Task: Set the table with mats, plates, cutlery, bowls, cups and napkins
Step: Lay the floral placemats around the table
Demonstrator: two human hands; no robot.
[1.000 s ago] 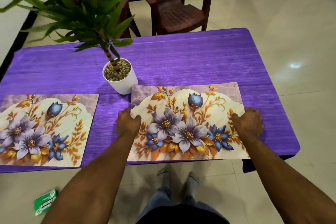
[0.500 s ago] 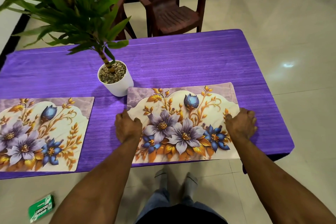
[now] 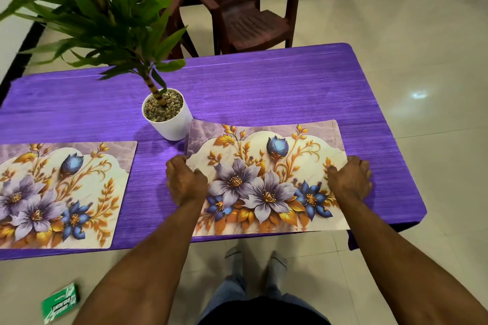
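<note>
From the head camera, our left hand [image 3: 186,182] and right hand [image 3: 350,179] pinch the side edges of a floral mat [image 3: 266,179] lying at the near edge of the purple-covered bench [image 3: 264,87], just beside a white potted plant [image 3: 169,116]; a second mat [image 3: 60,192] lies to the left

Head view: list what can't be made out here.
- Left mat: its left end is cut off by the frame edge.
- Right mat: its side edges are hidden under the left hand and right hand.
- Green packet on the floor: its print is too small to read.
</note>
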